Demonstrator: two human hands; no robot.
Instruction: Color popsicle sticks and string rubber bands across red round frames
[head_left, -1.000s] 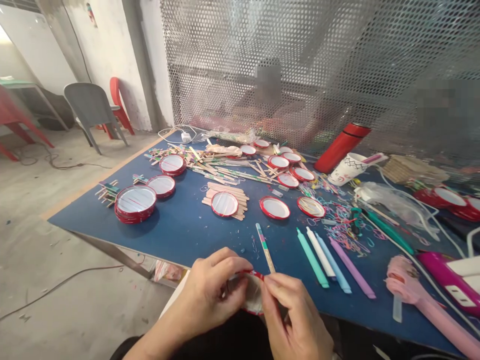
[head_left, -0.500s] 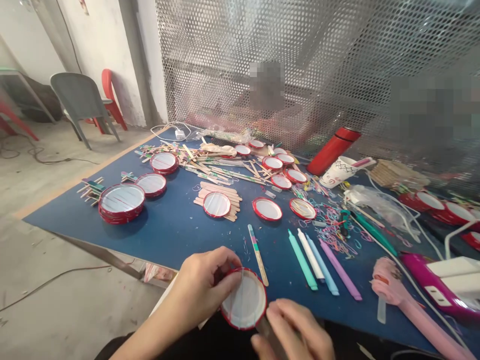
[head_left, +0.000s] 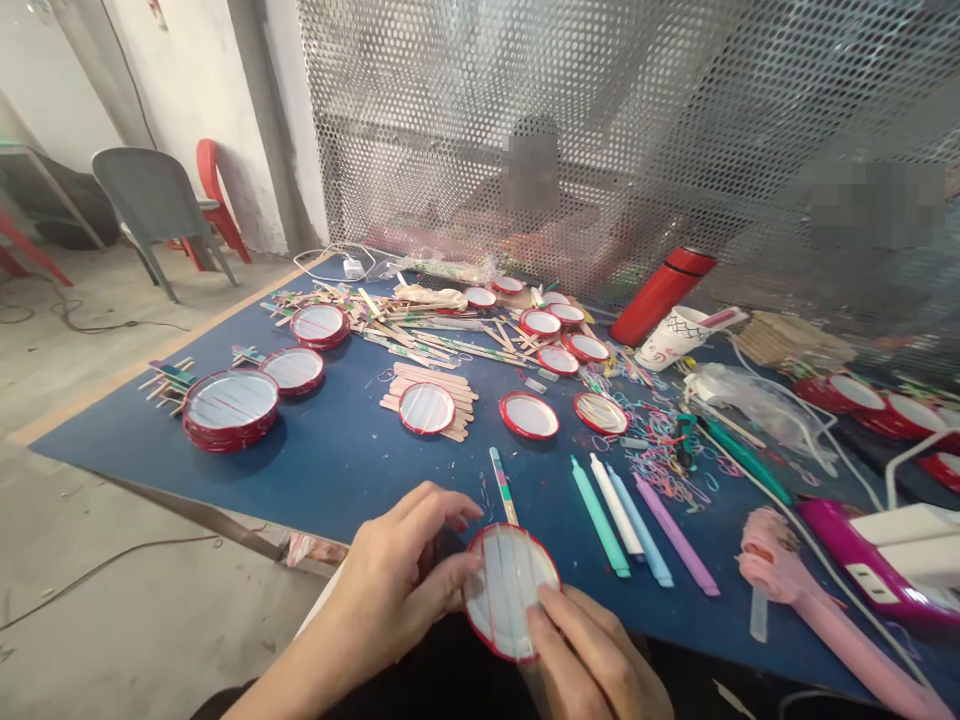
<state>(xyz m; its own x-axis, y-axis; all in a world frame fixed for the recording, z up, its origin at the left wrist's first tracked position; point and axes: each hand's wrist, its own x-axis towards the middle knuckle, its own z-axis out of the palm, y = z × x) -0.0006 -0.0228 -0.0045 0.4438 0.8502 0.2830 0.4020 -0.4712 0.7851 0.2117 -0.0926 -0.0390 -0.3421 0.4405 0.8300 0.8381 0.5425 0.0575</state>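
Note:
A round lid with a red rim and whitish face (head_left: 504,585) is tilted toward me above the table's front edge. Thin, clear-looking strands or folds run across its face. My left hand (head_left: 409,565) has its thumb on the left rim, the index finger lifted off it and the other fingers mostly hidden. My right hand (head_left: 592,655) grips the lower right, fingertips on the face, thumb out of sight. Just beyond the lid lies a wooden stick with coloured bands (head_left: 501,480), its near end covered by the lid.
Similar lids stand stacked at left (head_left: 231,408), and one (head_left: 426,408) rests on plain wooden sticks (head_left: 463,385). Coloured pens (head_left: 600,515), loose rubber bands (head_left: 667,440), a paper cup (head_left: 671,338), a red flask (head_left: 662,297) and a purple power strip (head_left: 855,560) occupy the right.
The lid turned from nearly edge-on to face-up, then shifted slightly right. My right hand came away from the rim and now grips it again. The view swung a little to the right.

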